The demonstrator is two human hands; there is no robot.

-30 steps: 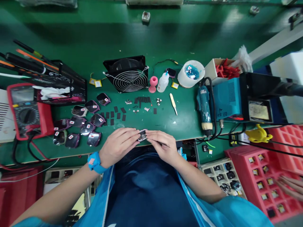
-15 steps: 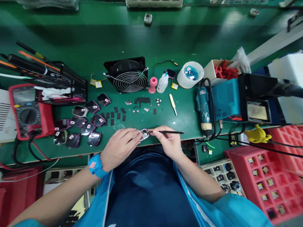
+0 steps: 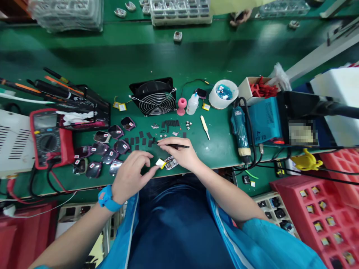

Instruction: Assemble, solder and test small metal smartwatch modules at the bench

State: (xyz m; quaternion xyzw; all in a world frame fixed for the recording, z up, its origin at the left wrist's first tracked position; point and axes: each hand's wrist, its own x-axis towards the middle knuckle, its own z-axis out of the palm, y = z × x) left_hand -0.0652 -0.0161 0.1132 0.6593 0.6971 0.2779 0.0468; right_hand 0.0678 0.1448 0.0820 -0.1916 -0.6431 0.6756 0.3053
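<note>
My right hand (image 3: pixel 181 151) is closed around black tweezers (image 3: pixel 179 145), whose tip points left at the small black rectangular pads (image 3: pixel 144 141). Below that hand lies a small opened device (image 3: pixel 170 163), its inner electronics showing. A white-and-yellow battery (image 3: pixel 160 163) sits at the device's left side. My left hand (image 3: pixel 136 168) is open, thumb and index finger apart, with the thumb tip close beside the battery. Whether the thumb touches it I cannot tell. Several dark device housings with small labels (image 3: pixel 110 155) lie left of this hand.
A black fan (image 3: pixel 157 101), pink holder (image 3: pixel 181 106), white bottle (image 3: pixel 193 104) and white tub (image 3: pixel 214 101) stand behind. A light-handled tool (image 3: pixel 205 127) lies right of centre. An electric screwdriver (image 3: pixel 240 129) is further right; a red multimeter (image 3: pixel 67 145) stands left. At the far edge, another person's hand (image 3: pixel 244 16) shows.
My right hand has moved the tweezers up and left toward the black pads. The left hand has come off the device and spread its fingers; the battery now shows. The camera view has shifted.
</note>
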